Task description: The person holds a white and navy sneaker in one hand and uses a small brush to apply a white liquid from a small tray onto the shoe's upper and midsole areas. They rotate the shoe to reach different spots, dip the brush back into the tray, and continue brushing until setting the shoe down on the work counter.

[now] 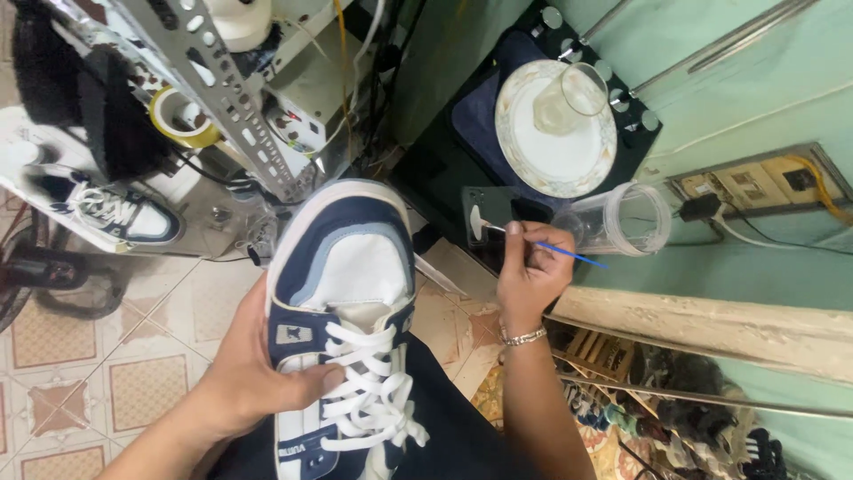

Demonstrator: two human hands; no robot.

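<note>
The left forearm comes up from the bottom edge and the left hand [253, 364] lies along the near side of a navy-and-white sneaker [345, 311]; its fingers are curled under the sole and mostly hidden, while the thumb presses across the upper just beside the white laces [378, 391], so the hand is clasped around the shoe. The sneaker rests on the person's dark-clothed lap [444, 436], toe pointing away from the body, sole down, its white toe panel facing the camera.

The right arm rises beside the sneaker, wrist bent and wearing a silver bracelet [522, 336]; the right hand [531, 271] is up past the shoe's toe, fingers pinched together around a thin blue-handled brush [542, 244]; the brush's white tip points away from the sneaker, toward a small dark tray [484, 218] on the black stand beyond.

Beyond the sneaker's toe, on that stand, sits a patterned white plate [551, 156] with a clear glass [569, 98] lying on it; a clear plastic jar [622, 220] lies on its side just beside the right hand. On the far side of the sneaker from the brush, a second matching sneaker [120, 213] rests on a white surface, with a roll of yellow tape [182, 117] beyond it.
</note>
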